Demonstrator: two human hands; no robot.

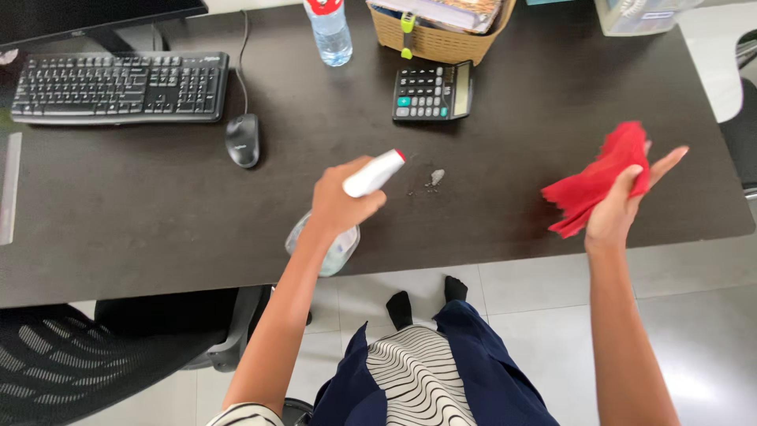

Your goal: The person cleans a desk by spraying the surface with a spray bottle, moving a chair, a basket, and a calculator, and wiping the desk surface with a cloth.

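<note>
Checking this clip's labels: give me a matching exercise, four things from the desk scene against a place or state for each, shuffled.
Things:
1. spray bottle
2. red cloth
3. calculator
4. mouse

Places or states:
A. beside the keyboard, on its cable
B. held in the right hand, above the desk edge
C. lying just in front of the wicker basket
D. gripped in the left hand, nozzle toward the small wet spot

Pairs: 1-D, 2-B, 3-C, 4-A

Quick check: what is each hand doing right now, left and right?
Left hand: closed around a clear spray bottle, nozzle aimed at the dark desk.
Right hand: holding a red cloth, fingers partly spread.
</note>
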